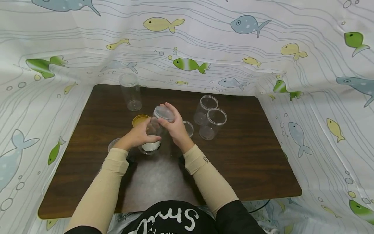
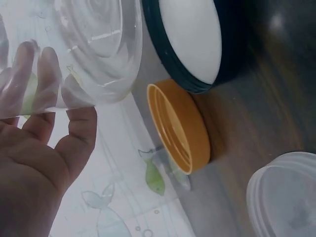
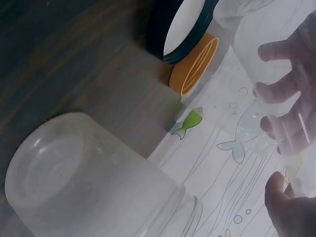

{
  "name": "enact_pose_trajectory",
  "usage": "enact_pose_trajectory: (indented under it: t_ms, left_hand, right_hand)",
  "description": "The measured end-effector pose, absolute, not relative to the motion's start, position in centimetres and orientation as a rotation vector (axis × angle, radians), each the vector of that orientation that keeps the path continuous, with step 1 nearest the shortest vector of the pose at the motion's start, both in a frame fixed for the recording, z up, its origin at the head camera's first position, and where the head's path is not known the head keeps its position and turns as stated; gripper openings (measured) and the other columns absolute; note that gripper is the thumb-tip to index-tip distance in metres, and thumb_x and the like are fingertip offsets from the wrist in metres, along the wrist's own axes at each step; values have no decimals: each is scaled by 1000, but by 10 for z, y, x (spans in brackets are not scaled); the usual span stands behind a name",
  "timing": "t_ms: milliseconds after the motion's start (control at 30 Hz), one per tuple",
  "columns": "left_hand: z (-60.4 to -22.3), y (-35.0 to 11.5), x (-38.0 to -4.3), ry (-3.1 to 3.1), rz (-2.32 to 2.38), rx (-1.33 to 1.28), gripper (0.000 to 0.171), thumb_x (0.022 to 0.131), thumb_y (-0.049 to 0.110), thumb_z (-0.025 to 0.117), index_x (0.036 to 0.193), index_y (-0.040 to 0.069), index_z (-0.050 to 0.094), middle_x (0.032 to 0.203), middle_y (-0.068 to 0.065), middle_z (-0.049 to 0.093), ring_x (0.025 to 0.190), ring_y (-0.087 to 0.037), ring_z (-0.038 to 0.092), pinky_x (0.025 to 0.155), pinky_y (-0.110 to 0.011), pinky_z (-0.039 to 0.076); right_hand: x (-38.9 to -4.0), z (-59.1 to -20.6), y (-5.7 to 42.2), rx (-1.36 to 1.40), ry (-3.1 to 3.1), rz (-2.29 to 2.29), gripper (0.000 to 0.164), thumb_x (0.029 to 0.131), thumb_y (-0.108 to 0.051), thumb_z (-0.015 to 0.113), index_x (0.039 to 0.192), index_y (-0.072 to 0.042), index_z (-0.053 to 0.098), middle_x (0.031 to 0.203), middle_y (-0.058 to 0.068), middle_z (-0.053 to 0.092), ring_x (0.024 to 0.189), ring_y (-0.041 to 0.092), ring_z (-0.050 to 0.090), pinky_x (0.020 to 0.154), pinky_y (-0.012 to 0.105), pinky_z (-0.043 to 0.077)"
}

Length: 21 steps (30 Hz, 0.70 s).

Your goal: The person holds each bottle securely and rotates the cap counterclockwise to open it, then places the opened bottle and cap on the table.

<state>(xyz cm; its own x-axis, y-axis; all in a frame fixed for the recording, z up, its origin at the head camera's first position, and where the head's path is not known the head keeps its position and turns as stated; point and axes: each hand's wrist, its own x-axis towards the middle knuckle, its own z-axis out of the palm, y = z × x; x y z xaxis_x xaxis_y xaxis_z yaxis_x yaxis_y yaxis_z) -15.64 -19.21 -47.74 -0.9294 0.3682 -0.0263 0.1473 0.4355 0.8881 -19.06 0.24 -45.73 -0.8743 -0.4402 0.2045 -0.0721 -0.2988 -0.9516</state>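
A clear plastic jar (image 1: 156, 127) with a frosted, capped-looking top (image 1: 164, 113) is held tilted between both hands. My left hand (image 1: 139, 135) grips its side, thumb towards me; in the left wrist view its fingers show through the clear plastic. My right hand (image 1: 177, 127) curls around the upper end, thumb and fingers on either side. Below the jar, a dark-rimmed lid (image 2: 190, 37) with a white inner face lies on the table. Right beside it is an orange-yellow screw lid (image 2: 182, 128), standing out behind my left hand in the head view.
At the right stand two clear jars (image 1: 217, 121), side by side. A taller clear jar (image 1: 130, 92) stands at the back left. One clear lid (image 1: 189, 128) lies by my right hand, another clear round piece (image 1: 113, 143) by my left wrist. A fish-print sheet (image 1: 187, 39) surrounds the brown table (image 1: 248, 162).
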Motion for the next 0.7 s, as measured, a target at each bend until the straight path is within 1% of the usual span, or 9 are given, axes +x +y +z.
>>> enact_pose_trajectory:
  t_ms: [67,167,200,300,400,500,567,600,700]
  left_hand:
    - [-476,-191,-156,2468,1499,476,70,85,29,84,139,10,43,129,-17,58,114,-41,60,89,-53,53]
    - [-475,-190,-156,2422,1546,515,68,85,24,83,139,11,43,127,-18,59,112,-44,59,89,-52,52]
    - [-474,-190,-156,2398,1565,532,68,86,21,83,139,10,43,126,-18,58,113,-45,59,90,-53,52]
    - [-475,-190,-156,2329,1615,573,66,87,16,80,141,8,42,127,-19,58,117,-47,56,93,-57,49]
    - [-476,-190,-157,2311,1633,574,65,88,15,79,141,9,41,127,-17,57,118,-47,55,96,-60,46]
    - [-476,-189,-157,2342,1640,550,65,89,17,79,141,10,41,127,-16,56,116,-42,56,96,-58,46]
    - [-476,-190,-157,2385,1635,509,66,89,21,79,142,11,41,128,-15,55,116,-38,56,97,-57,46]
    - [-476,-191,-157,2408,1635,485,67,89,22,79,143,11,40,129,-15,55,117,-38,55,98,-56,46]
    - [-477,-195,-157,2500,1615,410,70,91,29,79,146,10,40,133,-13,54,118,-37,55,97,-55,48]
  right_hand:
    - [-193,-458,3,-669,1689,-2270,83,92,-30,78,155,-3,33,157,19,40,123,16,52,96,27,47]
    - [-197,-458,5,-716,1641,-2264,102,81,-51,83,155,-3,33,157,17,41,124,16,51,97,27,45]
    - [-199,-458,5,-743,1616,-2259,106,78,-55,83,156,-3,32,157,17,41,125,16,50,98,28,45]
    - [-204,-457,8,-826,1543,-2233,110,78,-55,83,156,-2,29,159,19,38,128,18,47,101,29,43]
    - [-207,-457,10,-851,1509,-2206,115,77,-57,83,158,-6,19,161,19,32,130,19,45,102,29,42]
    - [-207,-458,8,-797,1536,-2202,127,71,-63,84,159,-12,8,163,17,28,131,17,44,104,29,41]
    - [-205,-460,7,-713,1550,-2229,135,66,-66,85,159,-14,3,164,14,26,137,19,42,109,33,37]
    - [-203,-461,5,-675,1563,-2244,139,64,-67,86,159,-13,1,165,13,25,140,20,40,112,35,35]
    - [-192,-461,2,-569,1648,-2267,141,64,-70,84,161,-11,0,166,11,19,149,24,31,118,44,28]
